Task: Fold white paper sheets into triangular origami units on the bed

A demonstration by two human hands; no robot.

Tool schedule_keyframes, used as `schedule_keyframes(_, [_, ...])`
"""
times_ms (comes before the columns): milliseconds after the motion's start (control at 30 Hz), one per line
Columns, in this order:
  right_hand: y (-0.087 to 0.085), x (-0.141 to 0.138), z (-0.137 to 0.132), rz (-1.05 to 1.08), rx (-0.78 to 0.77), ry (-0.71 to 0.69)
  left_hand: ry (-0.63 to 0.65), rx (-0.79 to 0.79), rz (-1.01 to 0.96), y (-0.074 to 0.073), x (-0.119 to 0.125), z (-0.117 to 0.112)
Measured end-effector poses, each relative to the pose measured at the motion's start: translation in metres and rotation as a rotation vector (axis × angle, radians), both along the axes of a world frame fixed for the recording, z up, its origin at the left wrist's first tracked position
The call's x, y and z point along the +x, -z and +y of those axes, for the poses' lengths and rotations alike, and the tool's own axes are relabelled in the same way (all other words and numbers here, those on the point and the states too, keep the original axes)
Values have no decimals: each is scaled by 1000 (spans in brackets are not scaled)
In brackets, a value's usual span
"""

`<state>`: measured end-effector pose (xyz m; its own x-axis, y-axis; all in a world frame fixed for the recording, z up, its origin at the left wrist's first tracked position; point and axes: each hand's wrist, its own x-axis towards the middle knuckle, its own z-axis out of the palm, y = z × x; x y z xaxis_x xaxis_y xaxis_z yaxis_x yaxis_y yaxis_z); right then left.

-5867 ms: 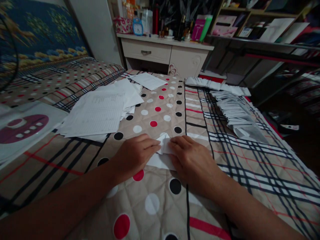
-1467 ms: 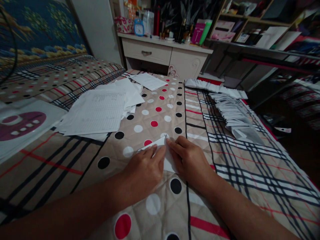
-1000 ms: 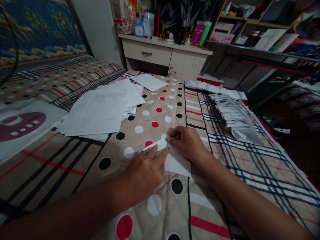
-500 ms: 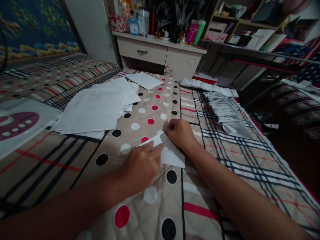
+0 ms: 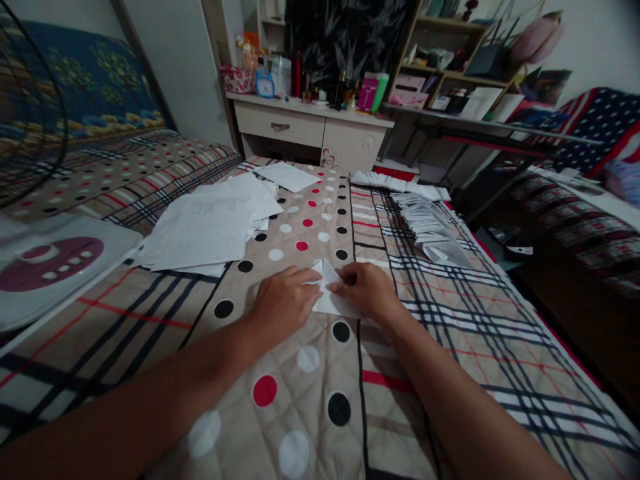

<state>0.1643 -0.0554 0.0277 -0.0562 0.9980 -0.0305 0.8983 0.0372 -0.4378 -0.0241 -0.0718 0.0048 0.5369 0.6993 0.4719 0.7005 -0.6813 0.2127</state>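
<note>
A small sheet of white paper [image 5: 334, 303], its top folded to a point, lies on the patterned bedspread [image 5: 280, 413] between my hands. My left hand [image 5: 286, 297] is closed on its left side, with the fingertips on a folded flap. At the right edge, my right hand [image 5: 367, 288] pinches the paper between thumb and curled fingers. Parts of the paper are hidden under both hands.
A pile of written sheets [image 5: 200, 227] spreads to the left, near a white plastic bag [image 5: 65, 267] with a purple print. Rows of folded papers [image 5: 420, 223] lie on the right. Behind the bed stands a white dresser [image 5: 280, 127].
My left hand has gone from pressing with extended fingers to gripping the paper's left side. My right hand has shifted from the top corner to the right edge. The view has tilted up.
</note>
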Motion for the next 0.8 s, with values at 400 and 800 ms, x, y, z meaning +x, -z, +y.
schedule_keyframes(400, [27,3,-21,410,111,55,-82,-542,-388,11,-14,31])
schedule_keyframes(800, [30,-2,-29,632,123,-59,83,-825,-512,6,-17,32])
